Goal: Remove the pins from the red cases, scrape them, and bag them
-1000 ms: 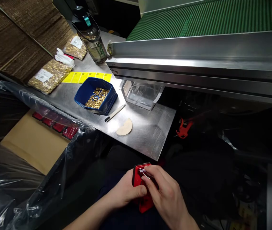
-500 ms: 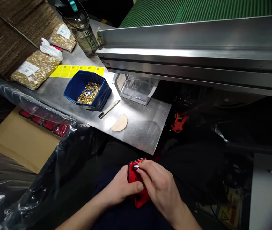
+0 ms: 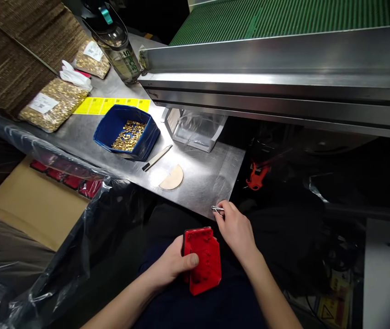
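My left hand (image 3: pixel 176 262) grips a red plastic housing (image 3: pixel 205 265) with a black edge, thumb across its inner face. Small raised posts and holes dot that hollow side, which faces up at me. Just off the near corner of the metal table, my right hand (image 3: pixel 234 226) pinches a small shiny metal tool (image 3: pixel 217 209) with two thin arms, its tip over the corner. Its exact kind is hard to make out. Closest to it on the table are a tan half-round piece (image 3: pixel 172 178) and a white pen (image 3: pixel 157 158) with a black end.
A blue bin (image 3: pixel 151 135) with small brass pieces stands on the metal table (image 3: pixel 208 183). Behind are a clear tray (image 3: pixel 198 130), yellow labels (image 3: pixel 93 106), bagged brass parts (image 3: pixel 61 103) and a bottle (image 3: pixel 121 55). A metal-sided green conveyor (image 3: pixel 284 18) borders the right. Red parts (image 3: pixel 73 181) lie in a plastic-lined box at left.
My right hand has moved away from the red housing, up and right to the table corner, carrying the small metal tool. The housing's inner face is now uncovered; my left hand still holds it.
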### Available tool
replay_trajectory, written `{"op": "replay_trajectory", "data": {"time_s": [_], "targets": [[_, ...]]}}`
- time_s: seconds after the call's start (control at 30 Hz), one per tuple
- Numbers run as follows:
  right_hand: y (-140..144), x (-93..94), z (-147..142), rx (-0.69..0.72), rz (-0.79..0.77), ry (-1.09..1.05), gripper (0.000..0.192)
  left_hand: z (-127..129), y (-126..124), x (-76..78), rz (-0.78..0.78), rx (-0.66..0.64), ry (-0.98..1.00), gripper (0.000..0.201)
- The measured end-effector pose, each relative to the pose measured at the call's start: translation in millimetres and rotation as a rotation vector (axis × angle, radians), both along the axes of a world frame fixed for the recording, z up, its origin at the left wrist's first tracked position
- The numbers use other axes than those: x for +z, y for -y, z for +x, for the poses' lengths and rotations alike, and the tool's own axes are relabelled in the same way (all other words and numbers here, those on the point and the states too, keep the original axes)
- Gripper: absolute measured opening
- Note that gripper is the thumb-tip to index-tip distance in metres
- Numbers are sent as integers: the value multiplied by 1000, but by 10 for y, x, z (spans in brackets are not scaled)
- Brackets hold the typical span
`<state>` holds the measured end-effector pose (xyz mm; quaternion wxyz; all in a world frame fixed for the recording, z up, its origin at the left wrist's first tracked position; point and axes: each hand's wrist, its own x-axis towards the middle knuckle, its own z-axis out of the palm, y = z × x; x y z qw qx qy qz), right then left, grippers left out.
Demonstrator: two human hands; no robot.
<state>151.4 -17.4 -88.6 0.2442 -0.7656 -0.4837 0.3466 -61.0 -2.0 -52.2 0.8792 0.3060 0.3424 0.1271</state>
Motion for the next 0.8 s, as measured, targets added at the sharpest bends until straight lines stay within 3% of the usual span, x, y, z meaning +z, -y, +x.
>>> {"op": "replay_trajectory", "data": {"time_s": [0.17,0.3,0.4,0.5,0.8], "targets": [[126,400,40,39,-37,-155,15,1,25,0,-8,53,25,80],[298,630,-21,247,193,-183,12,62,1,44,-15,53,112,80],[355,607,-102,407,356,-82,16,98,-29,67,-22,38,139,76],[337,554,-165,488,384,-44,16,109,-44,63,29,20,132,72],[296,544,-233,535,447,8,21,78,7,-9,12,79,156,82]]}}
